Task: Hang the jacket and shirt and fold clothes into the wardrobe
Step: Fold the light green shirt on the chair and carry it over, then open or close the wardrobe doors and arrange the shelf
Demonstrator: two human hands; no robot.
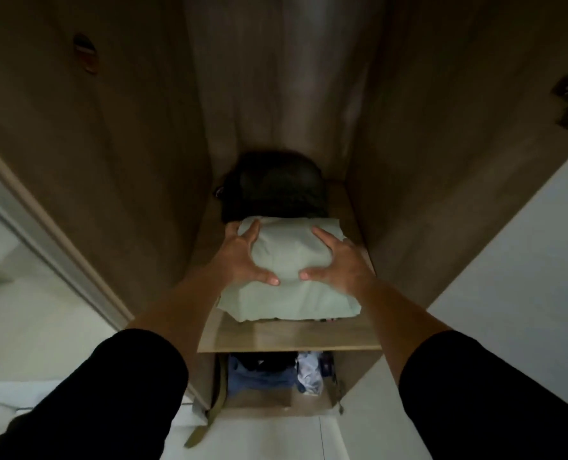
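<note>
Pale green folded bundle (285,270) sits on the wardrobe shelf (289,338), its near end just short of the front lip, its far end touching a dark heap (276,187) at the back. Your left hand (242,257) and right hand (339,260) are both flat on top, fingers spread and straight, thumbs almost meeting in the middle; you press, you don't grip. Something dark and patterned peeks out under the bundle's front right edge, too small to tell what.

Step looks like seating the fold in the stack. Press evenly with both palms so the top doesn't bulge, and keep the front fold square to the lip. Don't shove back: the heap blocks that way and would crumple the far edge.

Room is tight. The side walls stand close to each hand, the left nearer. A strip of bare shelf shows in front. Lift straight up and draw out toward you. The lower shelf holds blue clothes (259,373); a green strap (206,423) hangs by the left post near the floor.
</note>
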